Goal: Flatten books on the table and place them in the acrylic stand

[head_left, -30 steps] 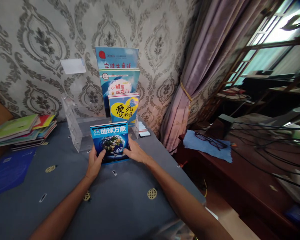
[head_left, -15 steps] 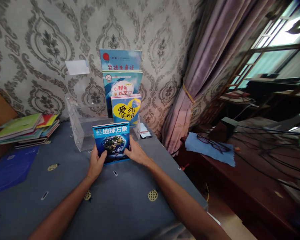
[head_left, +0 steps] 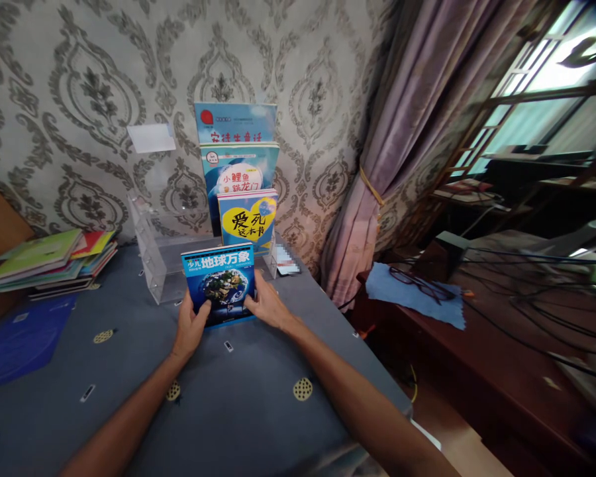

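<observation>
A: Hand pose?
B: Both on the blue Earth-cover book (head_left: pixel 221 285), one per side. Left hand (head_left: pixel 191 330) on its left edge, right hand (head_left: pixel 271 303) on its right, slightly higher.
A: Fingers?
B: Thumbs on the front cover, low; book pinched between them and the fingers behind. Those are hidden, can't tell if spread or together.
A: Arms?
B: Left forearm (head_left: pixel 134 401) slants inward over the table (head_left: pixel 243 411). Right forearm (head_left: pixel 338 371) passes over the near edge by the near right corner, also angled in.
A: Book location?
B: Toward the table's right edge, cover facing the wearer, in front of the clear rack (head_left: pixel 146 265) near the back edge. Can't tell if its bottom touches the table.
</observation>
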`<state>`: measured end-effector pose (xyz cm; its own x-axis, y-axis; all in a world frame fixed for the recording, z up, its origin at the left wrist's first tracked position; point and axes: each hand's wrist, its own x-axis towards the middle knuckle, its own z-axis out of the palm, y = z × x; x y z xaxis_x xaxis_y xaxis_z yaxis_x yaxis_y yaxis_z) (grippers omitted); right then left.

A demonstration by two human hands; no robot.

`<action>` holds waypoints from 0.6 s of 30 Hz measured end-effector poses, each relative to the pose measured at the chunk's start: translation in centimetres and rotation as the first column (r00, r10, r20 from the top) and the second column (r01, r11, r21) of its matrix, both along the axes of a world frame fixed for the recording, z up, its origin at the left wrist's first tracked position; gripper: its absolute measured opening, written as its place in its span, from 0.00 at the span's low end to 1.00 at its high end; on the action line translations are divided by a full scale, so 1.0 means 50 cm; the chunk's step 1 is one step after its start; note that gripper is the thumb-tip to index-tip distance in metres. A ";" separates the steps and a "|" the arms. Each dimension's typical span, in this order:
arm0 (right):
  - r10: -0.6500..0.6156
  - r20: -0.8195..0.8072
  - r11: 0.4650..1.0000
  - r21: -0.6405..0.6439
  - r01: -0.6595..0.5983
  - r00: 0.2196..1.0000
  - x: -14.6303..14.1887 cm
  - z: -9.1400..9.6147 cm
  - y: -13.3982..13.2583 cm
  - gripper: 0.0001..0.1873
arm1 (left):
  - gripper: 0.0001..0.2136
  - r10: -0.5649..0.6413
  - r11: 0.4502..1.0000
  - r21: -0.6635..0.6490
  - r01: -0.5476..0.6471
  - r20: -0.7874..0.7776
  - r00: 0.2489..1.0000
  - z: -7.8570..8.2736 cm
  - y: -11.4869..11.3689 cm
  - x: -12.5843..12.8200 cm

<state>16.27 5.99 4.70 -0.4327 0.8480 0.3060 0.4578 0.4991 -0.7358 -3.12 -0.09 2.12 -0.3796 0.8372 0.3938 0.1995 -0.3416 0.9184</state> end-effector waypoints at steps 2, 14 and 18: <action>0.002 -0.010 1.000 0.009 -0.002 1.000 0.000 0.000 0.000 0.24 | 0.22 0.001 1.000 0.008 -0.001 0.001 1.000 -0.001 0.000 0.000; -0.033 0.013 0.998 0.055 0.032 0.999 0.004 0.002 0.005 0.23 | 0.22 0.049 0.999 -0.010 -0.053 -0.234 0.971 -0.002 0.002 -0.001; -0.046 -0.008 0.991 0.128 0.047 0.999 0.005 -0.009 0.015 0.22 | 0.19 0.072 0.996 -0.025 -0.084 -0.317 0.946 -0.003 0.003 -0.002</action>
<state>16.54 6.76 4.23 -0.3918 0.8209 0.4156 0.4791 0.5676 -0.6695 -3.22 0.08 1.96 -0.3052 0.8264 0.4731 0.5059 -0.2802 0.8158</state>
